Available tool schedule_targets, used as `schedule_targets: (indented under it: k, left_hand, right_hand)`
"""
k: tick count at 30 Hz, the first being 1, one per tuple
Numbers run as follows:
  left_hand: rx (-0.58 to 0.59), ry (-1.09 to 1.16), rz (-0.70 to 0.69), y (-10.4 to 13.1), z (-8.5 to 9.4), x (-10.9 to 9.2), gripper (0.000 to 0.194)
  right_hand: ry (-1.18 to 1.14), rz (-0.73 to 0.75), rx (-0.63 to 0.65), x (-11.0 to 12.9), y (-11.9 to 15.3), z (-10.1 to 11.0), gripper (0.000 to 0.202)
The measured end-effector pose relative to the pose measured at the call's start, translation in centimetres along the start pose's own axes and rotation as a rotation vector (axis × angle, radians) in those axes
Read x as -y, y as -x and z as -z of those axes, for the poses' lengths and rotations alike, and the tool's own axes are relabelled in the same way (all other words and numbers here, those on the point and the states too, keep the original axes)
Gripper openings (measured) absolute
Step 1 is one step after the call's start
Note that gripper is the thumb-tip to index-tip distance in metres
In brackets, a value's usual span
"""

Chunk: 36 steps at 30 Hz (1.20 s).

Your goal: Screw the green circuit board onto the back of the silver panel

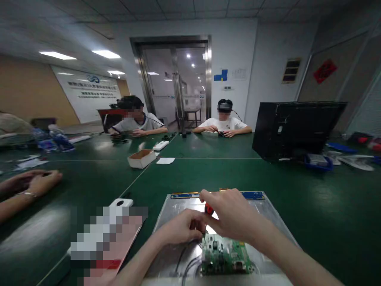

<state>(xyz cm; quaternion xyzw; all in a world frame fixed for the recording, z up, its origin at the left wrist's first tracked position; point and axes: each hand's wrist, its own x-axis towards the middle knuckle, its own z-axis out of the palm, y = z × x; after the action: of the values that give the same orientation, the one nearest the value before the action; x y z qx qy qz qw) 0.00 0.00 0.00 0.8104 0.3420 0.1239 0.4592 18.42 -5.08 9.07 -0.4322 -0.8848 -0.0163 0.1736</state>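
A silvery metal panel [160, 220] lies on the green table, with a blue circuit strip [253, 195] along its far edge. On its near part sits a green circuit board [226, 256], and dark cables run beside the board's left side. My right hand [232, 214] is closed around a red and black tool handle [209, 208], above the board's far left corner. Just left of it, my left hand [186, 226] has its fingers pinched together near the tool's lower end; what they hold, if anything, is hidden.
A pixelated pink and white item [127, 234] lies left of the panel. Farther off are an open box [142, 159], white paper [166, 160] and a black monitor [297, 129]. Two people sit across the table; another person's hands [38, 184] are at the left.
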Motion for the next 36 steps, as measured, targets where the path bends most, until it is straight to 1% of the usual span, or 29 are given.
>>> schedule_targets:
  k: [2, 7, 11, 15, 21, 27, 28, 31, 33, 36]
  left_hand:
    - [-0.010, -0.002, 0.007, 0.23, -0.07, 0.05, 0.014]
    - [-0.010, 0.004, -0.013, 0.35, -0.22, 0.18, 0.011]
    - [-0.014, -0.020, -0.025, 0.34, -0.24, 0.30, 0.009]
    - [-0.028, -0.032, 0.014, 0.45, -0.29, 0.35, 0.011]
    - [-0.035, -0.046, -0.001, 0.44, -0.30, 0.09, 0.005]
    - [-0.025, -0.058, 0.014, 0.58, -0.27, 0.15, 0.011]
    - [-0.023, -0.059, 0.021, 0.58, -0.29, 0.18, 0.011]
    - [-0.031, -0.061, -0.001, 0.52, -0.40, 0.23, 0.012]
    - [-0.036, -0.067, -0.019, 0.48, -0.45, 0.20, 0.011]
    - [-0.043, -0.088, 0.009, 0.54, -0.38, -0.02, 0.009]
  right_hand:
    - [-0.031, 0.016, 0.002, -0.08, 0.14, 0.08, 0.014]
    - [-0.076, 0.044, -0.003, -0.09, 0.33, 0.48, 0.023]
    - [-0.045, 0.012, 0.005, -0.04, 0.20, 0.45, 0.016]
    - [-0.015, 0.000, -0.012, 0.02, 0.15, 0.09, 0.011]
    - [-0.077, 0.042, -0.026, 0.06, 0.32, 0.25, 0.019]
    - [-0.015, 0.008, 0.017, -0.08, 0.03, 0.17, 0.007]
    - [-0.015, 0.004, 0.014, -0.06, 0.02, 0.14, 0.009]
    - [-0.055, 0.016, -0.007, 0.05, 0.09, 0.11, 0.023]
    - [-0.075, 0.030, -0.020, 0.10, 0.15, 0.09, 0.027]
    - [-0.060, 0.032, -0.023, 0.06, 0.13, -0.05, 0.016]
